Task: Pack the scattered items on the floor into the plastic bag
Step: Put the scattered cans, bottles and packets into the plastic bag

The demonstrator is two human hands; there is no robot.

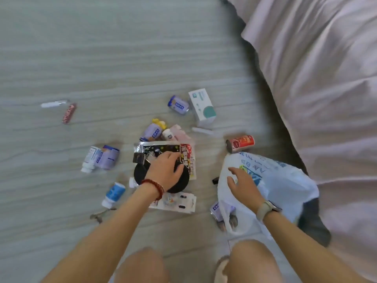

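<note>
Now L hand (166,168) fingers pressed on black disc (179,183); R hand (243,185) fingers spread over plastic bag (285,180), contents unclear.

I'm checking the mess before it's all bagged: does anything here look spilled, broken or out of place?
Nothing looks spilled or broken. The oddities are strays: a red tube and a white stick lie far left of the main pile, and a red can lies on its side beside the plastic bag.

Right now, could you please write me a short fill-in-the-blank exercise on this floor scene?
1. The left hand rests on a round ___ object.
2. The right hand rests on the white plastic ___.
3. The left wrist wears a ___ bead bracelet.
4. The red can lies on its ___.

Missing words: black; bag; red; side
</note>
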